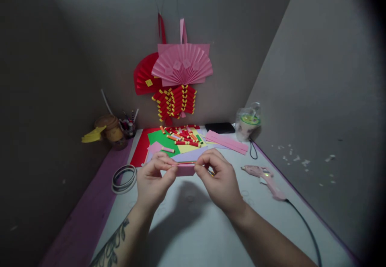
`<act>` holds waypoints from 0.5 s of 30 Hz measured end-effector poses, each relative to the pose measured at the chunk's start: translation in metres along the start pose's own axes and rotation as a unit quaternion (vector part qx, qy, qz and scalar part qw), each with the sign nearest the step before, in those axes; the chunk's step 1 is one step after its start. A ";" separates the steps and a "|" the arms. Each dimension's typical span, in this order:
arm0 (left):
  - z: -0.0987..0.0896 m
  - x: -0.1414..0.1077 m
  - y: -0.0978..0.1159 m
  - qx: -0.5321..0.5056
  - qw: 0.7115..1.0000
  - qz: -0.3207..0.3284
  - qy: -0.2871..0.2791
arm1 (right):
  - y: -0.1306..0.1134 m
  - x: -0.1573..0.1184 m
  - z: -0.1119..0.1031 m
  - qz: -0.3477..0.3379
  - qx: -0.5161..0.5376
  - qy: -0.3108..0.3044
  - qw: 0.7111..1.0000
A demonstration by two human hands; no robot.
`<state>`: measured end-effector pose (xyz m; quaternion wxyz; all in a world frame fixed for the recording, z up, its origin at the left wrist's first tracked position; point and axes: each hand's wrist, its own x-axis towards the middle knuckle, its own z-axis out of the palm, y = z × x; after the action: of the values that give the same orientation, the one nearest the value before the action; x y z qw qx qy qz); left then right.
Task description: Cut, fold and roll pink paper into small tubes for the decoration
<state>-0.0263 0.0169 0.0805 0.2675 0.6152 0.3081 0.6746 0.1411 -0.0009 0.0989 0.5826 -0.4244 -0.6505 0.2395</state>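
Observation:
Both hands hold a small stack of coloured paper pieces [185,170] above the table, pink on the side facing me, with thin orange and green edges along the top. My left hand [155,178] pinches its left end between thumb and fingers. At the right end, my right hand [218,178] grips it the same way. Just beyond lie several small rolled paper tubes [183,136] in red, orange, pink and green with yellow ends. They rest on coloured sheets, among them a green sheet [157,138] and a red sheet [138,148].
Rolls of tape [124,179] lie at left, near a brown lidded cup [113,132] and a pen holder [129,126]. Pink paper strips [227,141], a black phone [220,128], a bagged cup [249,124] and a corded glue gun [265,178] are at right. Paper fan decorations [183,64] hang behind.

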 end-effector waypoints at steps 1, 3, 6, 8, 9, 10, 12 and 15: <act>0.000 0.000 0.000 -0.001 1.000 0.000 0.002 | 0.000 0.000 0.000 -0.001 -0.001 0.000 1.000; 0.000 0.000 -0.001 0.000 1.000 -0.002 0.006 | 0.000 0.000 0.000 -0.002 -0.003 0.001 1.000; 0.001 -0.001 -0.002 0.010 1.000 -0.012 0.011 | -0.001 0.000 0.001 0.001 -0.005 -0.003 1.000; 0.001 -0.001 -0.003 0.012 1.000 -0.021 0.014 | -0.001 0.000 0.001 0.003 -0.006 -0.004 1.000; 0.001 -0.001 -0.003 0.010 1.000 -0.023 0.014 | -0.001 0.000 0.001 0.004 -0.007 -0.004 1.000; 0.001 -0.001 -0.003 0.007 1.000 -0.023 0.014 | -0.001 0.000 0.001 0.003 -0.007 -0.004 1.000; 0.001 0.000 -0.003 0.003 1.000 -0.022 0.011 | -0.001 0.000 0.001 0.003 -0.006 -0.004 1.000; 0.001 0.000 -0.003 0.006 1.000 -0.025 0.013 | -0.001 0.000 0.000 0.004 -0.008 -0.006 1.000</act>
<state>-0.0248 0.0188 0.0782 0.2767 0.6002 0.3303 0.6739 0.1405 -0.0016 0.0996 0.5744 -0.4302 -0.6540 0.2395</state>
